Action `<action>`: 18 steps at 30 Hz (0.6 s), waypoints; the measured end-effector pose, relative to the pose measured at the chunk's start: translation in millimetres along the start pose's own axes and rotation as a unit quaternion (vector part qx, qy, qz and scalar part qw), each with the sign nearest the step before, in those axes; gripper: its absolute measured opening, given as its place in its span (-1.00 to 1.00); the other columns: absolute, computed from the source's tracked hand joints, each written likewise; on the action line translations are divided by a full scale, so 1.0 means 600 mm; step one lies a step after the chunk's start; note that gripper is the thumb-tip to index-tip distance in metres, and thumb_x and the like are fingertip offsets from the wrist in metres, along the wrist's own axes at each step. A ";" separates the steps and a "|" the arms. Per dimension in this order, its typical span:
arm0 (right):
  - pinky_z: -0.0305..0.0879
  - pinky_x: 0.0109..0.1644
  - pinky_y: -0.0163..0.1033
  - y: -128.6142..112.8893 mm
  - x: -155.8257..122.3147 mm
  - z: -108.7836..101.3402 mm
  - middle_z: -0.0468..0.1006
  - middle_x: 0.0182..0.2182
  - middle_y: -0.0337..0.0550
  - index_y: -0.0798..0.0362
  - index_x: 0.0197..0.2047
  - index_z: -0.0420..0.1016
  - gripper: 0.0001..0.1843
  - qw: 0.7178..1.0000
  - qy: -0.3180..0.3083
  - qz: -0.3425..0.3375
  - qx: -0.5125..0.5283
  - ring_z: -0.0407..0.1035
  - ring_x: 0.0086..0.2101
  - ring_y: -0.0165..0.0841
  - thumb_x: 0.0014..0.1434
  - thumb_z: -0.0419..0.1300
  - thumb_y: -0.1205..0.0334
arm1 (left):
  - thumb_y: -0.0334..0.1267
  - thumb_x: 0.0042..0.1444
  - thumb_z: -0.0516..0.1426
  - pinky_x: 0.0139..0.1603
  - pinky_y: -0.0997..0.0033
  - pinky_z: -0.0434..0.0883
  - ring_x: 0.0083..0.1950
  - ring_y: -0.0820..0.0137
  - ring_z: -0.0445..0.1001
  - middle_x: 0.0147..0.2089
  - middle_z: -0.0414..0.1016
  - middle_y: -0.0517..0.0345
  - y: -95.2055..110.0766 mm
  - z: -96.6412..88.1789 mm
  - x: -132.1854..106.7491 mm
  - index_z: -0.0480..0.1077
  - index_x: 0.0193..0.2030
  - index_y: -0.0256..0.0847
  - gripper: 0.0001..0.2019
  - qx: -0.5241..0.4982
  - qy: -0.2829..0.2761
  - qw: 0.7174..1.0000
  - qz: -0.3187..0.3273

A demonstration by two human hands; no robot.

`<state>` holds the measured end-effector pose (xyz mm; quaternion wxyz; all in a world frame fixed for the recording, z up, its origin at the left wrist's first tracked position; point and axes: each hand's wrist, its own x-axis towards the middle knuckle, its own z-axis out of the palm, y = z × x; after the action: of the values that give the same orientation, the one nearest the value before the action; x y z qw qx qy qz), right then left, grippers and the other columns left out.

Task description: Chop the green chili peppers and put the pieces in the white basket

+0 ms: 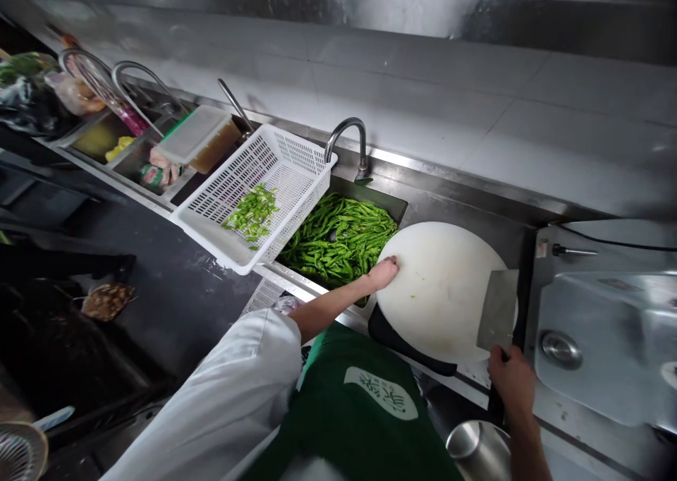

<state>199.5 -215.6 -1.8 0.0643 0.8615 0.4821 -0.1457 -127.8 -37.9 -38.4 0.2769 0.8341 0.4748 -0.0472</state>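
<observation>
My right hand (513,379) is closed around the handle of a cleaver (498,308), whose broad blade lies over the right side of a round white cutting board (444,290). At the board's left edge, my left hand (383,273) is closed on the rim, its fingers partly hidden. A few small green bits dot the board. Beside it, a sink full of long green peppers (343,238) lies under my left forearm. Chopped green pieces (254,213) sit in a white plastic basket (288,245) that rests across the sink's left part.
A curved faucet (349,132) rises behind the peppers. To the right is a steel sink basin (608,340); a metal container (479,446) stands below the counter edge. Farther left are a lidded tub (195,135) and more sinks holding food. A steel shelf (343,5) runs overhead.
</observation>
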 end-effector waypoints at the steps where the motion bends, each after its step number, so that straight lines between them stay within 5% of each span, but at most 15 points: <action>1: 0.25 -0.26 -0.18 0.000 0.000 0.000 0.63 -0.31 0.14 0.18 -0.07 0.57 -0.62 1.000 0.002 0.000 0.005 0.50 -0.30 -0.10 0.41 0.01 0.12 | -0.51 0.32 -0.02 0.09 0.24 0.51 0.08 0.14 0.54 0.09 0.50 -0.28 -0.002 -0.001 0.003 0.56 -0.13 -0.47 -0.70 -0.005 0.000 1.000 -0.007; 8: 0.25 -0.25 -0.15 0.003 0.001 0.001 0.61 -0.35 0.16 0.21 -0.07 0.59 -0.59 1.000 -0.001 0.010 0.022 0.48 -0.31 -0.07 0.38 0.01 0.12 | -0.53 0.25 0.06 0.07 0.24 0.53 -0.01 0.17 0.58 0.06 0.52 -0.26 -0.005 -0.011 0.009 0.57 -0.22 -0.46 -0.77 -0.066 0.019 0.997 -0.038; 15: 0.24 -0.27 -0.15 0.003 0.000 0.000 0.62 -0.32 0.19 0.22 -0.06 0.57 -0.56 1.000 -0.015 0.018 0.012 0.49 -0.31 -0.07 0.39 -0.02 0.09 | -0.52 0.25 0.07 0.15 0.26 0.49 -0.02 0.26 0.56 0.10 0.50 -0.25 -0.036 -0.005 -0.015 0.58 -0.24 -0.40 -0.77 -0.172 0.117 0.972 -0.109; 18: 0.26 -0.25 -0.14 0.006 0.002 0.003 0.61 -0.36 0.17 0.21 -0.06 0.58 -0.56 1.000 -0.008 0.015 0.023 0.48 -0.33 -0.07 0.38 -0.01 0.09 | -0.56 0.15 0.10 0.07 0.26 0.51 -0.13 0.30 0.57 -0.07 0.58 -0.15 -0.056 -0.006 -0.013 0.58 -0.31 -0.38 -0.79 -0.232 0.157 0.947 -0.157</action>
<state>202.7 -217.3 -4.0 0.0502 0.8688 0.4651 -0.1625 -160.1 -28.9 -46.7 0.3737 0.6582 0.6353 0.1533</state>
